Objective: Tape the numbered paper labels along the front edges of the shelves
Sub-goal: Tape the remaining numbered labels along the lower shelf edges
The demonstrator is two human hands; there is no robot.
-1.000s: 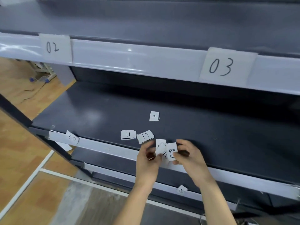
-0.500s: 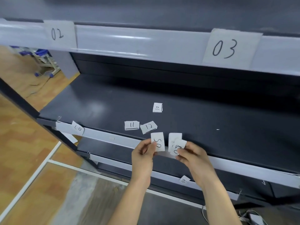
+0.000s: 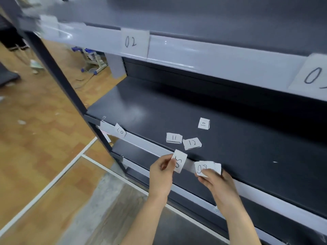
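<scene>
Head view shows the left hand [image 3: 161, 171] pinching the 05 label [image 3: 180, 162] by its left side between thumb and fingers, face outward, at the front edge [image 3: 146, 145] of the middle shelf [image 3: 256, 142]; whether the paper touches the strip I cannot tell. Held by one side, most of its face is left free, which suits laying it flat on the strip. The right hand [image 3: 218, 183] grips a small stack [image 3: 206, 167] of further labels just beside it, fanned a little so the top number shows, probably kept as the supply for the next places. Three more lie loose on the shelf behind the hands: 11 [image 3: 174, 138] and 12 [image 3: 192, 143] side by side, 10 [image 3: 204, 123] a little further back, within reach but off the edge being worked. On the upper edge [image 3: 212, 55] the 02 label [image 3: 135, 42] is already fixed, and a cut-off label [image 3: 313, 76] beginning with 0 sits at the right; a tilted label [image 3: 121, 133] is on the middle edge near its left end, its number unclear. So the upper row looks done and the middle row is in hand. No tape shows in either hand or on the shelf, so I judge that 05 is only being lined up; fixing it calls for tape, and the right hand is occupied.
</scene>
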